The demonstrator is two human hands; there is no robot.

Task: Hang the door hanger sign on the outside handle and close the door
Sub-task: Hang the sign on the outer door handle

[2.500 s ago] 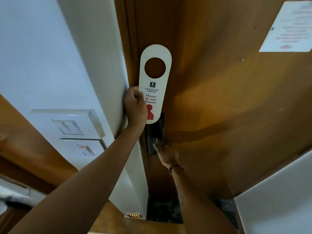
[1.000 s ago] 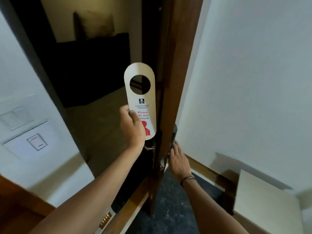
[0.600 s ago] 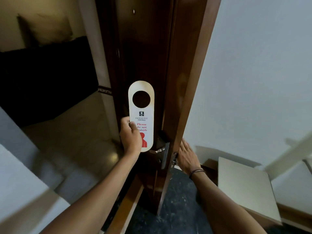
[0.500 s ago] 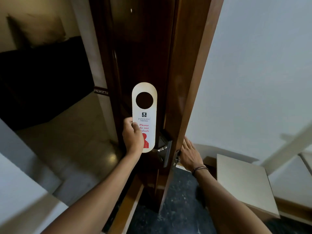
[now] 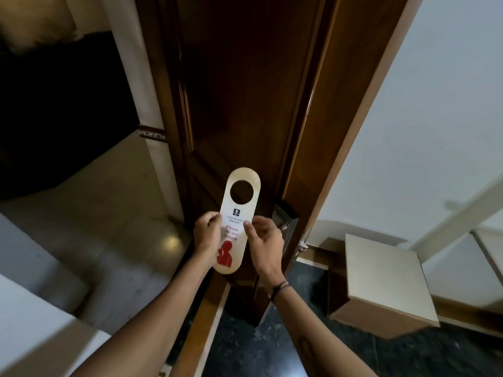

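Note:
The white door hanger sign (image 5: 237, 213) has a round hole at its top and red "Please do not disturb" lettering. I hold it upright in front of the dark outer face of the wooden door (image 5: 245, 91), which stands open. My left hand (image 5: 206, 233) grips the sign's left edge and my right hand (image 5: 263, 236) pinches its right edge. The metal lock plate with the outside handle (image 5: 285, 223) sits just right of my right hand, which partly hides it. The sign's hole is above and left of the handle, apart from it.
The door's edge (image 5: 321, 159) points toward me. A pale corridor floor (image 5: 95, 213) lies to the left, beyond the door frame (image 5: 141, 104). A low beige block (image 5: 386, 278) stands at the right against the white wall (image 5: 435, 104). Dark stone floor (image 5: 258, 349) is below.
My right hand has left the inner side of the door and taken hold of the sign's right edge. The sign has dropped lower, close to the outside handle. The door swung open earlier.

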